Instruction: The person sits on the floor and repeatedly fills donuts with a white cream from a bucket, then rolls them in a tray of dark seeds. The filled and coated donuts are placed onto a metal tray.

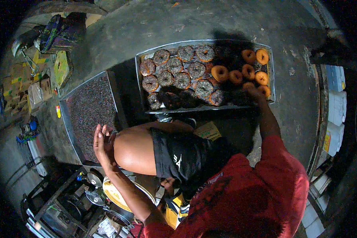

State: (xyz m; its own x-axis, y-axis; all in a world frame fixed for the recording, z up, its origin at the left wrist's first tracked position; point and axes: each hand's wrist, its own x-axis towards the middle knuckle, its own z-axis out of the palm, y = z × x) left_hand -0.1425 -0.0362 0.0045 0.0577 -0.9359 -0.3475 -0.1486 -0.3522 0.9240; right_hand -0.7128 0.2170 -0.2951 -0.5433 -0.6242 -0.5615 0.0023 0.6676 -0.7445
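A long metal tray (208, 110) lies on the floor before me. Its left and middle part holds many ring doughnuts covered in dark sprinkles (182, 80), while plain golden ring doughnuts (220, 73) lie at its right. My right hand (255, 91) reaches over the tray's lower right edge and touches a plain doughnut (264, 90); shadow hides whether its fingers grip one. At the left, a second metal tray (67, 128) holds a layer of dark sprinkles (90, 110). My left hand (103, 145) is beside my knee at that tray's right edge, fingers apart and slightly curled, holding nothing visible.
A large round pot or basin with a pale yellow inside (114, 193) stands below my left forearm, near pans and lids (93, 197). A cardboard piece (208, 131) lies beside my leg. White containers (336, 107) line the right side. A green-topped stool (62, 67) is at upper left.
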